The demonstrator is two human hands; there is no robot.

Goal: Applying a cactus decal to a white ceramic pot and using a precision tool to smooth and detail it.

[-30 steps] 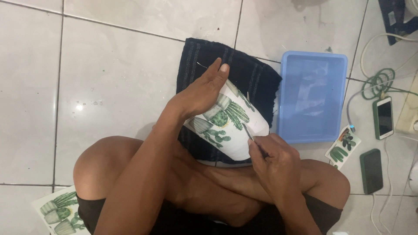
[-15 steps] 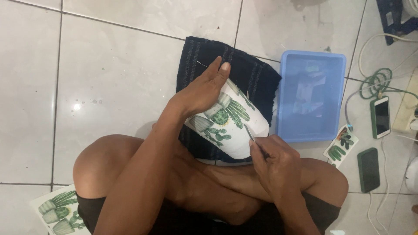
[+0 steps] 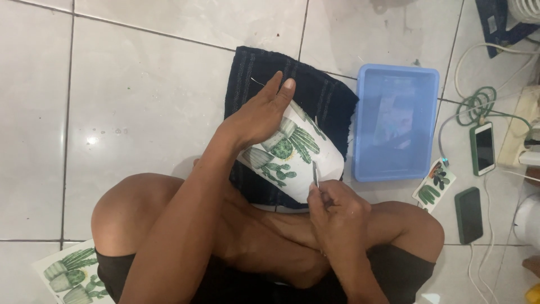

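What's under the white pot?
A dark striped cloth on the tile floor lies under the pot. The left hand covers the pot's upper side; where pot meets cloth is hidden.

The floor (image 3: 140,73) is laid with large glossy white tiles parted by thin dark grout lines, and a bright spot of light glints off one tile toward the left. A dark striped cloth (image 3: 326,93) lies spread on the tiles near the middle. Along the floor's right edge runs a tangle of white and green cables (image 3: 478,104), with a pale power strip (image 3: 514,132) among them. A dark blue mat (image 3: 492,22) sits in the far right corner.
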